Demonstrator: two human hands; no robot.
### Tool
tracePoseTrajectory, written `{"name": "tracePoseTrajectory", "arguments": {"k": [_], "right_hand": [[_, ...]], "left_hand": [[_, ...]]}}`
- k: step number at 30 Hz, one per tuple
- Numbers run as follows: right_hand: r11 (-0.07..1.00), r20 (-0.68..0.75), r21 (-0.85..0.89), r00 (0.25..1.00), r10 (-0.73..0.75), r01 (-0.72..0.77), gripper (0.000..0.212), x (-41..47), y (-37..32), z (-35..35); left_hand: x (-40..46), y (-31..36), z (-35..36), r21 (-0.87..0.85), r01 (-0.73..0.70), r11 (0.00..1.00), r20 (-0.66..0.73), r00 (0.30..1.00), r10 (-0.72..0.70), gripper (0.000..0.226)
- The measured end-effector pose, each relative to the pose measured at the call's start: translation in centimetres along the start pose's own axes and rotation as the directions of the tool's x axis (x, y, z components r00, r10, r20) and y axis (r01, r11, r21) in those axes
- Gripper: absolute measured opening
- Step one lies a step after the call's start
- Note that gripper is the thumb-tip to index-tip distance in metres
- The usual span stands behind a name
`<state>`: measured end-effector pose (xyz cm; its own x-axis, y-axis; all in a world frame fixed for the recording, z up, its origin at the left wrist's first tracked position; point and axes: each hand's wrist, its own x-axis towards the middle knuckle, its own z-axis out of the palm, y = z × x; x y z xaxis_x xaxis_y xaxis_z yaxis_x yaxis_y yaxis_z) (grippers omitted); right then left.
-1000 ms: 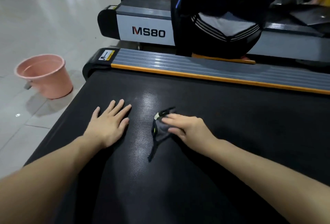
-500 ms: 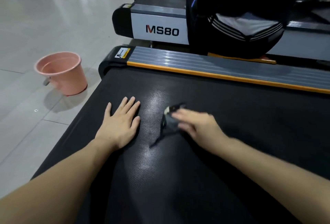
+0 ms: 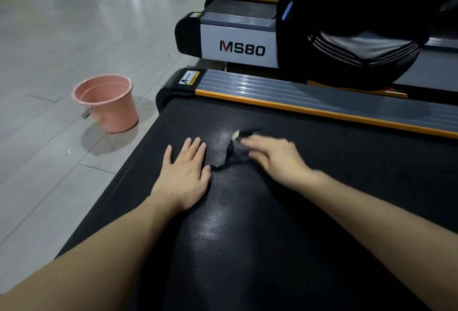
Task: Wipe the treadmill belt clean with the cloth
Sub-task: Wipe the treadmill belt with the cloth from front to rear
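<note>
The black textured treadmill belt [image 3: 309, 187] fills the middle and lower part of the head view. My left hand [image 3: 184, 174] lies flat on it, fingers apart, holding nothing. My right hand [image 3: 275, 158] presses a small dark grey cloth [image 3: 235, 148] against the belt just right of the left hand; the hand is blurred from motion. A pale tag shows at the cloth's far corner, and a thin dark strip of it trails toward my left thumb. Most of the cloth is hidden under my fingers.
A grey ribbed side rail with an orange edge [image 3: 322, 104] borders the belt's far side. A pink bucket [image 3: 109, 102] stands on the tiled floor to the left. Beyond, a person in dark clothes [image 3: 359, 38] sits on the "MS80" treadmill [image 3: 238, 43].
My right hand has kept sliding the cloth across the belt in small strokes. My left hand has stayed flat in place. The camera has swung left, so everything sits further right in view.
</note>
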<state>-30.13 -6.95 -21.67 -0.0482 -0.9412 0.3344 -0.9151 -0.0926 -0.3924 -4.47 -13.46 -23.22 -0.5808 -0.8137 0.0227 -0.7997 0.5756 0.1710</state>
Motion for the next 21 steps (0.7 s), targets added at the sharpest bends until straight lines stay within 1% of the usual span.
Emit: {"name": "tracePoseTrajectory", "arguments": {"k": [1,3,5,7,9,10,12,15,17,19,21], "right_hand": [[0.996,0.065,0.038,0.995,-0.079,0.076,0.034,-1.6,-0.8,-0.1],[0.988,0.156,0.085,0.978,-0.139,0.127,0.034,-2.0,-1.0,-0.4],[0.99,0.133,0.05,0.982,-0.137,0.131,0.034,0.7,-0.1,-0.1],[0.999,0.035,-0.03,0.999,-0.031,0.032,0.033,5.3,1.4,0.6],[0.98,-0.024,-0.105,0.985,0.17,-0.172,0.034,9.1,2.6,1.1],[0.964,-0.033,-0.135,0.973,0.228,-0.231,0.034,10.1,2.8,1.4],[0.961,-0.033,-0.135,0.97,0.24,-0.243,0.035,9.6,2.4,1.5],[0.989,-0.019,-0.019,0.989,0.149,-0.149,0.033,3.9,0.3,0.6],[0.999,-0.031,0.008,0.998,0.05,-0.05,0.033,-2.0,-2.0,-0.3],[0.993,0.003,0.068,0.996,-0.093,0.093,0.034,-7.8,-4.6,-0.8],[0.977,0.079,0.095,0.977,-0.196,0.188,0.034,-10.0,-5.4,-1.2]], "left_hand": [[0.0,0.1,-0.1,0.002,-0.003,1.0,0.008,1.0,0.003,0.082],[-0.1,0.0,-0.2,0.01,-0.002,1.0,0.011,1.0,0.002,0.08],[0.0,-0.1,-0.1,0.014,-0.005,1.0,0.012,1.0,0.004,0.078],[0.1,-0.2,0.0,0.021,-0.001,1.0,0.009,1.0,0.001,0.077],[0.1,-0.2,0.0,0.017,-0.002,1.0,0.013,1.0,0.002,0.074],[0.1,-0.2,0.1,0.017,-0.003,1.0,0.014,1.0,0.003,0.073],[0.3,-0.2,0.0,0.018,-0.007,1.0,0.027,1.0,0.007,0.073],[0.2,-0.3,-0.1,0.02,-0.009,1.0,0.037,0.999,0.008,0.074],[0.2,-0.1,-0.3,0.004,-0.003,1.0,0.044,0.999,0.003,0.073],[-0.1,0.0,-0.6,0.008,0.003,1.0,0.027,1.0,-0.003,0.068],[-0.4,0.1,-1.1,0.02,0.006,1.0,0.007,1.0,-0.007,0.06]]}}
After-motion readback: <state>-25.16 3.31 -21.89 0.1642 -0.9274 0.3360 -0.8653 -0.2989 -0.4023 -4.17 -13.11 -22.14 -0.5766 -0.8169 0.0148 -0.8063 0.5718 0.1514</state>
